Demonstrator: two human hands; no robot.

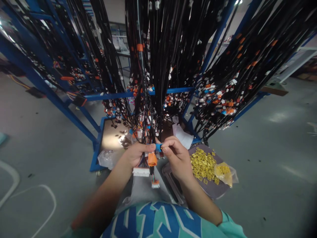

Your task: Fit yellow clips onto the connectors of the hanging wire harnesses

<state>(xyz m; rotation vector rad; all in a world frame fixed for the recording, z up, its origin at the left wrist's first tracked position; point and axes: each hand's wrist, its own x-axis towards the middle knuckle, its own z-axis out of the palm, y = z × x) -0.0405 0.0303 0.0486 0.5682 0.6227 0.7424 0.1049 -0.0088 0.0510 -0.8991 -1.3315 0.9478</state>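
Between my two hands is a small blue connector on the end of a black cable bundle. My left hand is closed on it, thumb on top. The fingers of my right hand pinch at the connector's right end; a tiny yellowish bit shows at the fingertips, too small to make out. Just below hang an orange connector, a wide white connector and a small white and orange connector, all on wires from the same bundle.
A blue metal rack carries many hanging black cable harnesses with white, orange and blue connectors. To the right, a grey tray holds many yellow plastic clips and a clear bag. Clear plastic lies on the rack's base.
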